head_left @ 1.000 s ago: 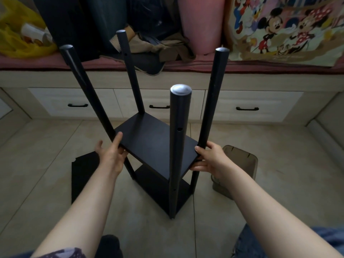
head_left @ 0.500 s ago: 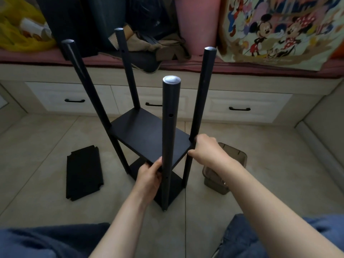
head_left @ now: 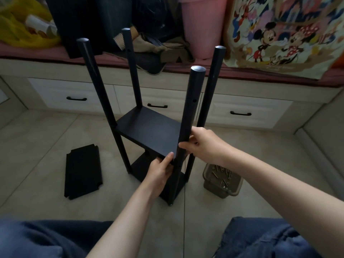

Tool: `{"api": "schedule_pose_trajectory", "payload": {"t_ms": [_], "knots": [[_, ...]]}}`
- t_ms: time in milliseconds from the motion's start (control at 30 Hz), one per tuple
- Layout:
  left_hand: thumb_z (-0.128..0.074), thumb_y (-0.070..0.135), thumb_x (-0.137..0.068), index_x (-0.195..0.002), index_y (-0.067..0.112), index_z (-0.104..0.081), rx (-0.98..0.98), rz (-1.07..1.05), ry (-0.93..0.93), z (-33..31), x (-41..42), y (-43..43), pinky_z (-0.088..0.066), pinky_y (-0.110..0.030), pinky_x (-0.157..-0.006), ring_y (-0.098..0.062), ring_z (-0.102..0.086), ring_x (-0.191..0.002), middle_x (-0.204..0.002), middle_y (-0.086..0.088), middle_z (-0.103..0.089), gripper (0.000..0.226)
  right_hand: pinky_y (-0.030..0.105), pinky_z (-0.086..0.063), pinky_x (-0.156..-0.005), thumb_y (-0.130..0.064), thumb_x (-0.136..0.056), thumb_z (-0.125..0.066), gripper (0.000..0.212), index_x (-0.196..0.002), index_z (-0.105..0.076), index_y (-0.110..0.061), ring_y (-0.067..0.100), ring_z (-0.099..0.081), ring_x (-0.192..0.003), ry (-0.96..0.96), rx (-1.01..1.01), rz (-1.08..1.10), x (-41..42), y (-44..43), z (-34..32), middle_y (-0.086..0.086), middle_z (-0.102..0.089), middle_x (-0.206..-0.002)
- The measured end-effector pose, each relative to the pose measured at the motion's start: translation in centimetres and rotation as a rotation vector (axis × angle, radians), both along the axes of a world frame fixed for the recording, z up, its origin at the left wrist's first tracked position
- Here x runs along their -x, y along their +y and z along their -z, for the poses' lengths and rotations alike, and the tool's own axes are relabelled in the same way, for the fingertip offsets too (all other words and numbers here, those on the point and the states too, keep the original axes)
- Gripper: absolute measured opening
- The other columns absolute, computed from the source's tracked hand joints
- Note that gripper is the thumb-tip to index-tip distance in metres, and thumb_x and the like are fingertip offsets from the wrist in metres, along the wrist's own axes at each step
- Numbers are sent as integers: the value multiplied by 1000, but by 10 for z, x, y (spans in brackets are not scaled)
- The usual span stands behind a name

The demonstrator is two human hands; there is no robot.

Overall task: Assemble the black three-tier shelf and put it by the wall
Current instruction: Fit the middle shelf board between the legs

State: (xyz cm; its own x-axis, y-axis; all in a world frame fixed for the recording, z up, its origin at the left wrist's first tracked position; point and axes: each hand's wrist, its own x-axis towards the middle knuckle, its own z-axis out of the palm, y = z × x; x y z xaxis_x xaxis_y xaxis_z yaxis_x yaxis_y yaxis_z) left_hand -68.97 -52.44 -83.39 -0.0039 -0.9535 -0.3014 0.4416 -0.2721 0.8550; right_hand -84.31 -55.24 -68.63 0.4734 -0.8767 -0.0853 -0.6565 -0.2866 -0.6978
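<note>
Head view: left hand (head_left: 159, 171) pinches the board (head_left: 149, 131) corner beside the near post (head_left: 188, 116), right hand (head_left: 202, 144) wraps that post; the shelf (head_left: 122, 151) seems stiff, light, best lifted by posts.

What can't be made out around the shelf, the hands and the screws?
- Head view: the joint between the middle board and the near post is covered by the left hand.
- The right hand wraps the post; its fingertips are behind it.
- The bottom board is mostly under the middle board.
- Screws in the tub are too small to count.
</note>
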Motion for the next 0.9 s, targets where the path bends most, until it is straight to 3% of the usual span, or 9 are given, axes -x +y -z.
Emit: {"api": "schedule_pose_trajectory", "payload": {"t_ms": [200,333,467,533,733,800,900], "knots": [[-66,39,-91,-124,16,-65,12,37,-7,-2,-1,-8,-52,-30,-88,-20,-70,-111,-117,-5,-74,40,32,-59,-82,-23,-95,-63,10,-100,-57,-30,7,-70,-87,-97,34,23,0,-13,3,-6,-71,-96],[-74,40,-83,-111,22,-76,40,67,19,-2,-2,-14,-53,-34,-90,-23,-70,-111,-118,-8,-73,33,24,-58,-76,-23,-95,-62,17,-111,-59,-23,6,-70,-83,-177,75,62,-1,-19,2,-4,-71,-99],[-89,25,-66,-126,22,-63,112,126,-30,4,-5,-18,-52,-35,-96,-22,-67,-118,-121,-4,-72,65,35,-60,-81,-24,-96,-61,24,-118,-57,-16,11,-72,-85,-164,69,81,0,-27,-4,1,-71,-102],[-89,24,-65,-127,25,-59,127,120,-109,5,-2,-19,-48,-35,-99,-18,-66,-119,-123,0,-72,69,35,-61,-80,-23,-96,-61,21,-116,-57,-16,13,-72,-85,-157,19,62,3,-32,-8,2,-71,-105],[-85,29,-67,-120,25,-62,143,58,-278,0,12,-30,-57,-18,-76,-8,-70,-108,-112,8,-75,57,25,-59,-74,-21,-94,-65,19,-113,-61,-20,11,-74,-83,-187,-66,36,24,-53,-15,-2,-71,-104],[-83,28,-64,-118,23,-62,141,55,-291,0,18,-33,-59,-19,-77,-8,-71,-105,-109,8,-76,58,18,-56,-67,-23,-92,-67,16,-108,-63,-23,6,-73,-81,-186,-87,42,35,-60,-15,-6,-72,-99],[-81,26,-64,-118,23,-61,133,39,-290,0,27,-37,-60,-20,-76,-7,-72,-102,-107,11,-76,57,24,-60,-74,-28,-92,-67,17,-108,-65,-24,5,-72,-87,-176,-128,42,59,-69,-9,-5,-74,-98]]}}
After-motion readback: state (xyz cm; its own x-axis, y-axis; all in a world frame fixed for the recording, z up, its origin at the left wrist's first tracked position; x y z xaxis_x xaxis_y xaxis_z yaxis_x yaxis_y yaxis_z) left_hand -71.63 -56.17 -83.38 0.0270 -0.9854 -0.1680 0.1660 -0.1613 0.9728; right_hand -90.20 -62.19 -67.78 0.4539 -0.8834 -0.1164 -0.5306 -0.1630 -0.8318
